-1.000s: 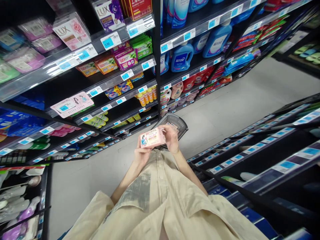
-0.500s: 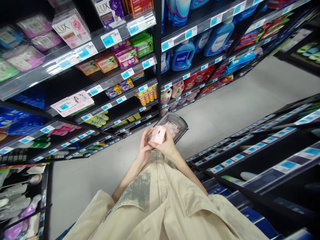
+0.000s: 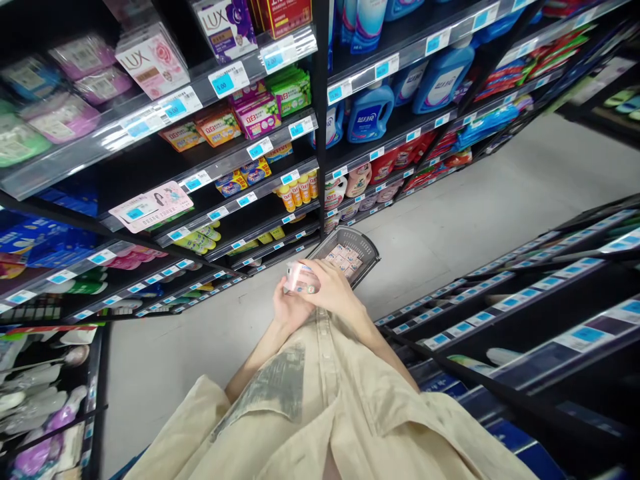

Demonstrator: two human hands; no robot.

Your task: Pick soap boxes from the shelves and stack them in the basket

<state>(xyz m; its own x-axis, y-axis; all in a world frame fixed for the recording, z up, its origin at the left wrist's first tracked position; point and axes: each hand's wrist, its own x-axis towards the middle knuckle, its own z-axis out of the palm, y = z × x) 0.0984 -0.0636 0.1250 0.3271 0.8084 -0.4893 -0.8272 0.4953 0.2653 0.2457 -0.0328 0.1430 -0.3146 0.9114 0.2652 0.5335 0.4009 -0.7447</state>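
Observation:
A small pink pack in glossy wrapping [image 3: 300, 278], perhaps soap, is held in front of my chest between both hands. My left hand [image 3: 291, 305] is curled beneath it and supports its lower left side. From the right, my right hand [image 3: 332, 288] grips over its top and side, covering part of it. The print on the pack is too small to read. Just beyond my hands is a dark grey shopping basket [image 3: 369, 248], with several small pale-pink packs [image 3: 347, 257] lying in it.
Ahead, shelves carry boxed LUX soap [image 3: 153, 61], blue detergent bottles [image 3: 370, 115] and orange-pink soap packs [image 3: 257, 113]. A price-tagged shelf unit [image 3: 545, 340] slopes along my right. Brushes and similar goods hang on a rack [image 3: 45, 400] at lower left. Grey floor [image 3: 165, 353] lies between.
The pink pack has turned in my hands to show another face and shifted slightly left. My right hand has moved over its top; my left is now lower. The basket's contents show more.

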